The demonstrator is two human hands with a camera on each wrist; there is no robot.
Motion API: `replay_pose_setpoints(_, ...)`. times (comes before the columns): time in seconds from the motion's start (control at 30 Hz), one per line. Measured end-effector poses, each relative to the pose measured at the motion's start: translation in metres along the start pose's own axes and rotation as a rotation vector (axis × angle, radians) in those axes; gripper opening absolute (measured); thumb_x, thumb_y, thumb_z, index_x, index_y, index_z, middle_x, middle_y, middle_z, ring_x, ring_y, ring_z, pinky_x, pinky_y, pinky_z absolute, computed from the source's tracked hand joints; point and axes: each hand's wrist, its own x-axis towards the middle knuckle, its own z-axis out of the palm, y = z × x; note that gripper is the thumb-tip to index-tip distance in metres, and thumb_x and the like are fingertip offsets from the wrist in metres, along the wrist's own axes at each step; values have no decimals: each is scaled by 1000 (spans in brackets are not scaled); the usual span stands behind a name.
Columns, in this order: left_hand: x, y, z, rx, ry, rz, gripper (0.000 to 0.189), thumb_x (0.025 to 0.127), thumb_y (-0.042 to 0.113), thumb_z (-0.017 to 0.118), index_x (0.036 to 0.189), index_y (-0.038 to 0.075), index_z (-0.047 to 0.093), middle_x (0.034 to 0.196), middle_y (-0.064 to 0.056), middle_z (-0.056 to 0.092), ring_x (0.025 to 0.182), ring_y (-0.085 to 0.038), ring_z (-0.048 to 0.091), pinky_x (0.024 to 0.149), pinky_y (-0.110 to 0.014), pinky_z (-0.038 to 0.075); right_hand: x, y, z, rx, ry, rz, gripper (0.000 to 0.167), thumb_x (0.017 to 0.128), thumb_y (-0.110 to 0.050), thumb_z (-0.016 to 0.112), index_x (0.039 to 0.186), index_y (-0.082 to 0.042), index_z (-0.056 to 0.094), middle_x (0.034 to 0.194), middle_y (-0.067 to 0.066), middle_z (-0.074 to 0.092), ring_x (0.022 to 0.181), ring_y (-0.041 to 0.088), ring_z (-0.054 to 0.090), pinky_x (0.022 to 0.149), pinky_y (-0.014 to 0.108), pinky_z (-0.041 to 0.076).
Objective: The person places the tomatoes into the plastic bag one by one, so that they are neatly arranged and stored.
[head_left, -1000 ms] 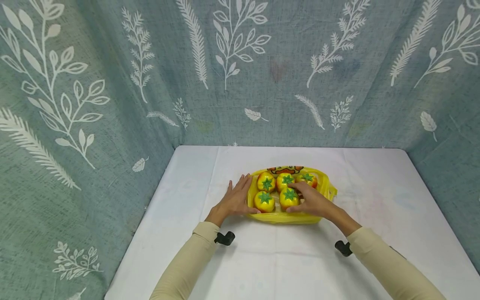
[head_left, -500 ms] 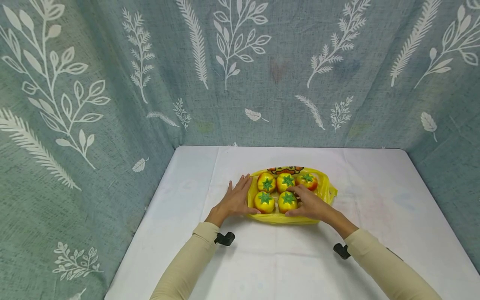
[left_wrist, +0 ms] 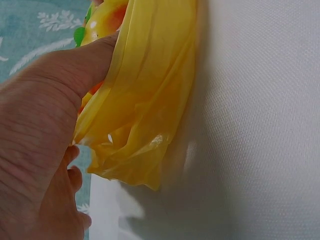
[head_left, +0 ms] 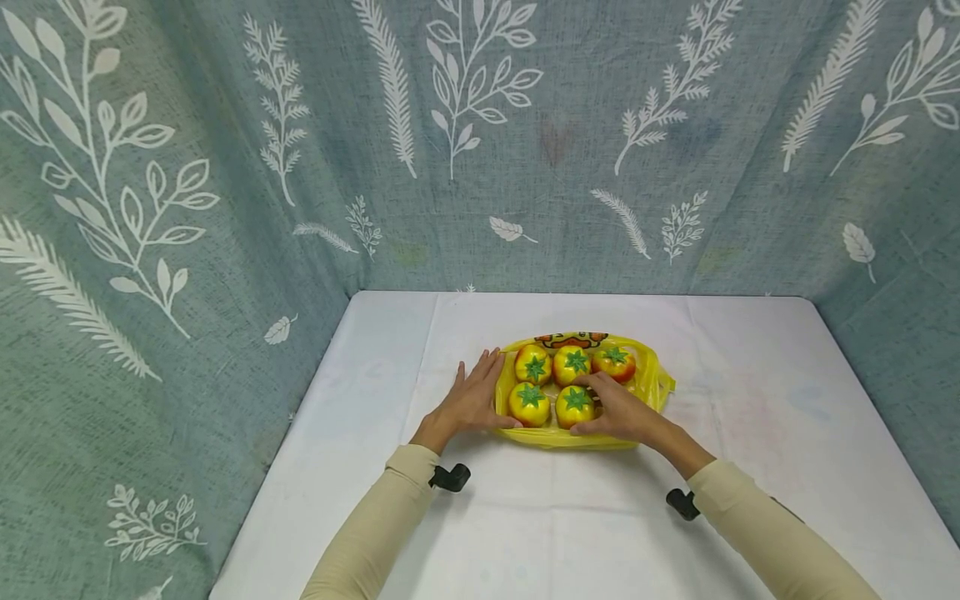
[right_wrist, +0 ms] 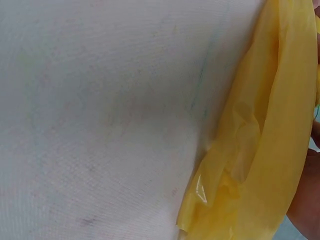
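Observation:
A yellow plastic bag [head_left: 558, 437] lines a shallow container holding several yellow-and-red toy tomatoes with green star-shaped tops. Three are in the far row; a near-left tomato [head_left: 528, 405] and a near-middle tomato [head_left: 575, 407] stand in front of them. My left hand [head_left: 471, 404] lies along the container's left end, fingers spread and straight; its thumb reaches over the bag's near edge, as the left wrist view shows. My right hand [head_left: 618, 408] holds the near-middle tomato between thumb and fingers, low in the container. Only slivers of that hand show in the right wrist view.
A white cloth covers the table [head_left: 480, 533]. Blue-green curtains [head_left: 555, 167] with white leaf prints hang behind and at the sides. Loose bag plastic [head_left: 666, 383] sticks out at the container's right end, and a cartoon print [head_left: 570, 340] shows on its far edge.
My right hand has lowered the near-middle tomato slightly down and left into the near row. The left hand and the container have stayed in place.

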Motion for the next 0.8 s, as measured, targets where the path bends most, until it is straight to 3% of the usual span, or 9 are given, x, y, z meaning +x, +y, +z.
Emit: replay_pose_setpoints(0.8,-1,4,-6,-21,-5,-3,128,74,71,76,164,10,8,170,-8,0,156,-26,-2,121,-60,2,-8,5,-12,106,12,-62,88,82,-42,85,147,1,43,143,19,49,126,38,54,105,54,45)
